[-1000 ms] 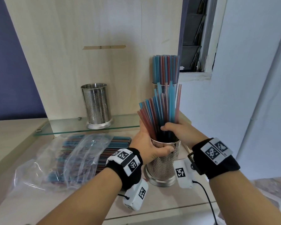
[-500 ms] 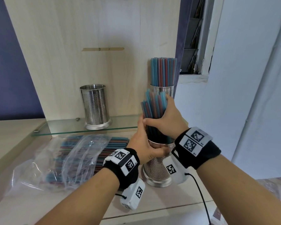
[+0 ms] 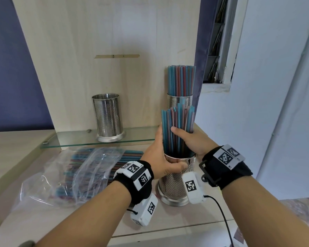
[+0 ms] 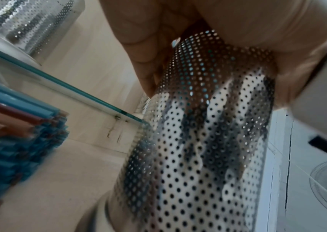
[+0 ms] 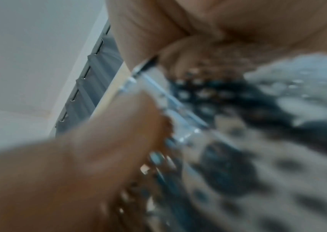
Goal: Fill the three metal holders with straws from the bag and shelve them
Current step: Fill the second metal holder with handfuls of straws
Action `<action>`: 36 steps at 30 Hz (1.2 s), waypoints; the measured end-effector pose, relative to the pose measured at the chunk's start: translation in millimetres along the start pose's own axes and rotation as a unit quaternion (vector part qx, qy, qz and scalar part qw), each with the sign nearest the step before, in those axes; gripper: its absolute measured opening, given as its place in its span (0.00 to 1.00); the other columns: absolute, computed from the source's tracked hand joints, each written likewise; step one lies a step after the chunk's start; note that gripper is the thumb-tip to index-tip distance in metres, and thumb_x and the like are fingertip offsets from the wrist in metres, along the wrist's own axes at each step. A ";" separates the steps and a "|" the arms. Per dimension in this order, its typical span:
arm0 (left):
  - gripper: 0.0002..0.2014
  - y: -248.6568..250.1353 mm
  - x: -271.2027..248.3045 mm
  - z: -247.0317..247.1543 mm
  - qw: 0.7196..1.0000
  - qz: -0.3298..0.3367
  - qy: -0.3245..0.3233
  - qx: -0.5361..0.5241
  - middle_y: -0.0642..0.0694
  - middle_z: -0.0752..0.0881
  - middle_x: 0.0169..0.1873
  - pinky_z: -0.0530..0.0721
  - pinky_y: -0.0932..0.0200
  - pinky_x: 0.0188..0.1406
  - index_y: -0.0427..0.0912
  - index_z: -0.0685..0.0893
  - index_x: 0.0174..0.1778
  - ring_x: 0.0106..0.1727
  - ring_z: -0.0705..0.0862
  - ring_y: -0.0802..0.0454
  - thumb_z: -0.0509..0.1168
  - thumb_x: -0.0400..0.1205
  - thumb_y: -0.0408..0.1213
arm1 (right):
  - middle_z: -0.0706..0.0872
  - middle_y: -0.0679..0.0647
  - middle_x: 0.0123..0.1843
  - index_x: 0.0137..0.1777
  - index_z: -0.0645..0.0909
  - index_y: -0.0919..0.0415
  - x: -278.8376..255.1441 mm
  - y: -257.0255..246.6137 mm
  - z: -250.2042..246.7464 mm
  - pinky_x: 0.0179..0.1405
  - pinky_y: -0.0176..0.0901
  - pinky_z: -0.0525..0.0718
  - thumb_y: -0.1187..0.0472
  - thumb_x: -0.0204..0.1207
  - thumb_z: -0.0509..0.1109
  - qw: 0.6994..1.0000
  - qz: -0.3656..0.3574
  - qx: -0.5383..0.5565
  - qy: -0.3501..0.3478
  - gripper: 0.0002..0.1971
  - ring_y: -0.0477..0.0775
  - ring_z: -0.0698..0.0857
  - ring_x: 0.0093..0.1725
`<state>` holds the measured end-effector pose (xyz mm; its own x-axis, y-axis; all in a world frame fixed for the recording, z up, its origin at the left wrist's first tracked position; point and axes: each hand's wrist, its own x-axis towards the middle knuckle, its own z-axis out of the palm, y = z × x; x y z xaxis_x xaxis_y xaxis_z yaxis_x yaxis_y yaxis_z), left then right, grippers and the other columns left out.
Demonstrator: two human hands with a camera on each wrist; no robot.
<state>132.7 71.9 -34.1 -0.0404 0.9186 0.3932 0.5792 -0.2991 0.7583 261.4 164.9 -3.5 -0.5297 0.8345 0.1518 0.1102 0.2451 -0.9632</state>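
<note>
From the head view, the left hand (image 3: 159, 158) wraps the rim of a perforated metal holder (image 3: 175, 184) standing on the counter (image 3: 168, 221), while the right hand (image 3: 191, 141) curls round the bundle of straws (image 3: 177, 129) standing in it; the bag (image 3: 75, 172) lies to the left. The left wrist view shows fingers (image 4: 138, 47) clasped on the holder's perforated wall (image 4: 198, 141). The right wrist view is blurred, with a finger (image 5: 118, 125) against the mesh.
</note>
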 end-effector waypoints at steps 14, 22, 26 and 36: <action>0.77 9.4 -24.4 -58.2 0.977 -0.088 -0.094 0.171 0.53 0.60 0.83 0.61 0.46 0.82 0.55 0.29 0.81 0.82 0.59 0.55 0.78 0.48 0.67 | 0.84 0.35 0.60 0.65 0.73 0.39 -55.5 24.2 -10.6 0.51 0.24 0.77 0.47 0.59 0.86 0.995 -0.069 -0.050 -0.058 0.35 0.28 0.82 0.58; 0.41 -30.2 -73.4 -130.5 0.892 -0.140 -0.145 0.405 0.51 0.74 0.75 0.70 0.57 0.73 0.51 0.63 0.81 0.74 0.72 0.53 0.69 0.75 0.61 | 0.81 0.40 0.65 0.76 0.65 0.51 -56.7 42.4 -3.6 0.48 0.24 0.77 0.47 0.54 0.84 0.994 -0.076 -0.072 -0.005 0.50 0.36 0.80 0.62; 0.37 -49.6 -88.8 -124.2 0.866 -0.069 -0.199 0.453 0.53 0.73 0.74 0.63 0.56 0.77 0.53 0.68 0.79 0.77 0.66 0.51 0.70 0.75 0.59 | 0.80 0.38 0.64 0.75 0.65 0.49 -58.2 42.3 -3.3 0.54 0.28 0.75 0.47 0.54 0.83 0.994 -0.083 -0.070 0.000 0.48 0.35 0.79 0.61; 0.54 -58.8 -73.2 -91.9 0.810 -0.140 -0.269 0.502 0.43 0.56 0.83 0.51 0.44 0.83 0.59 0.55 0.83 0.83 0.51 0.41 0.76 0.65 0.65 | 0.82 0.43 0.66 0.76 0.66 0.46 -56.3 52.0 -17.4 0.63 0.42 0.78 0.42 0.52 0.84 0.993 -0.078 -0.085 0.021 0.50 0.49 0.81 0.65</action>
<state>26.8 -1.6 -59.8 -0.0812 0.9743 -0.2101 0.9897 0.0538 -0.1330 311.7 139.3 -58.2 -0.5158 0.7990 0.3091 0.1722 0.4501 -0.8762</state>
